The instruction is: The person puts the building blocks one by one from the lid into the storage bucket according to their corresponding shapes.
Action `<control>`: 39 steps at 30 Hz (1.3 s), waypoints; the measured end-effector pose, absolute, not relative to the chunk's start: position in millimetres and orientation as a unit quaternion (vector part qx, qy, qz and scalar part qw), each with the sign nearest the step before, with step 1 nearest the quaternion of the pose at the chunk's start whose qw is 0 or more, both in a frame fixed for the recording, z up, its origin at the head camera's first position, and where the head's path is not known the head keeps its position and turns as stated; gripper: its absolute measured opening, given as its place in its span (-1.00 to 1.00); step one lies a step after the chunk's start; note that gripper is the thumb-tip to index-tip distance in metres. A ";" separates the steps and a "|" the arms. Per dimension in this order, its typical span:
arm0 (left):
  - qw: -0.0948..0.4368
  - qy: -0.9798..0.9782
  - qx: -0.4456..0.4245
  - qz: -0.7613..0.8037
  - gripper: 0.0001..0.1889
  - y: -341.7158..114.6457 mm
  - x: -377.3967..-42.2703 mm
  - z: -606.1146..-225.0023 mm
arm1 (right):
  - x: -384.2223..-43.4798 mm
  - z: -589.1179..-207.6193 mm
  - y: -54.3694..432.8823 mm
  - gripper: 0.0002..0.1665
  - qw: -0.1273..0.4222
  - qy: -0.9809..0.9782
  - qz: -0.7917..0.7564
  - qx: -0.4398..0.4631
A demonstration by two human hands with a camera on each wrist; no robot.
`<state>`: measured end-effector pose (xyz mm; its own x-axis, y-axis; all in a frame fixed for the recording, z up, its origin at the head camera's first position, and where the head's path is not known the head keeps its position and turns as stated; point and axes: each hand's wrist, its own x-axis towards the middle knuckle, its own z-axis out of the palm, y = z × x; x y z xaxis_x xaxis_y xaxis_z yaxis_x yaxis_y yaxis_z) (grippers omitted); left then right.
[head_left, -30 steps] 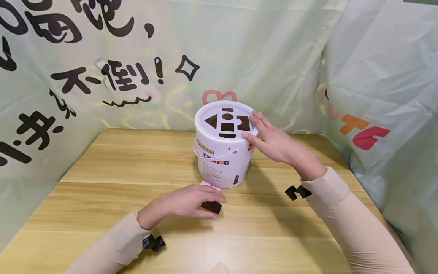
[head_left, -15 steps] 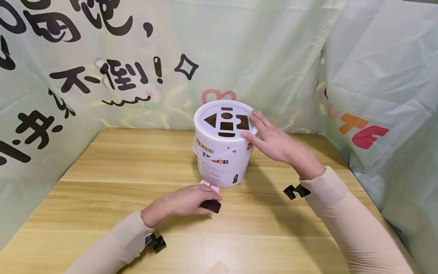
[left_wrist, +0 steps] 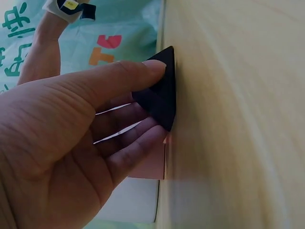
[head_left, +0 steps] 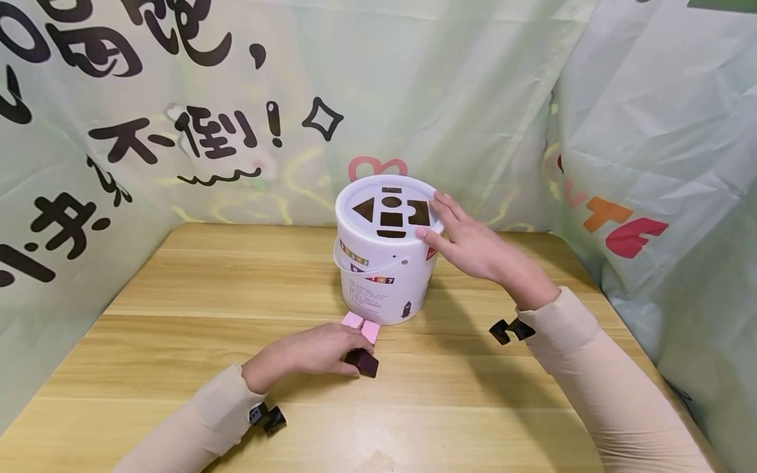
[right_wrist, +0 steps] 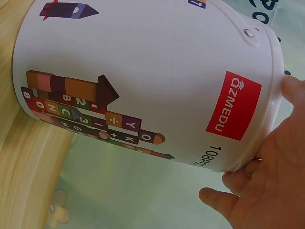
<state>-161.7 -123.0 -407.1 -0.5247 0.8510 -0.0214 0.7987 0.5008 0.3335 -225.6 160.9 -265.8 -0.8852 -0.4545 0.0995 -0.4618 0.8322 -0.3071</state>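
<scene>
My left hand [head_left: 313, 348] pinches a dark triangular block [head_left: 362, 362] close over the table in front of the bucket. In the left wrist view, the thumb lies on the near face of this block [left_wrist: 159, 98], with the other fingers behind it. Two pink blocks [head_left: 370, 330] lie just beyond, near the foot of the white bucket [head_left: 384, 289]. The bucket stands upright, its lid pierced with dark shaped openings. My right hand [head_left: 470, 243] rests on the right edge of the lid, fingers extended; the right wrist view has this hand [right_wrist: 271, 176] at the rim.
The bucket's thin handle [head_left: 372, 270] hangs down at its front. A wooden table [head_left: 195, 289] spreads beneath everything. Printed fabric sheets [head_left: 449, 85] enclose the back and sides. Both wrists carry small black devices [head_left: 511, 330].
My left fingers have closed in on the dark block, and the block has turned slightly and shifted toward me. More of the pink blocks shows. The right hand stays on the lid's edge.
</scene>
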 end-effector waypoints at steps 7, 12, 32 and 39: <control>0.099 0.863 0.466 0.167 -0.68 -125.9 -161.0 -403.6 | -226.0 -266.7 161.5 0.04 0.010 -0.957 0.163 0.239; 0.101 0.868 0.437 0.213 -0.66 -129.2 -160.5 -396.0 | -225.7 -266.6 161.7 0.04 0.007 -0.957 0.165 0.236; 0.043 0.851 0.419 0.313 -0.62 -141.5 -165.2 -371.6 | -225.5 -265.9 161.0 0.05 0.011 -0.958 0.164 0.236; 0.043 0.825 0.423 0.372 -0.72 -142.8 -164.8 -368.1 | -224.9 -266.0 160.6 0.06 0.008 -0.958 0.162 0.235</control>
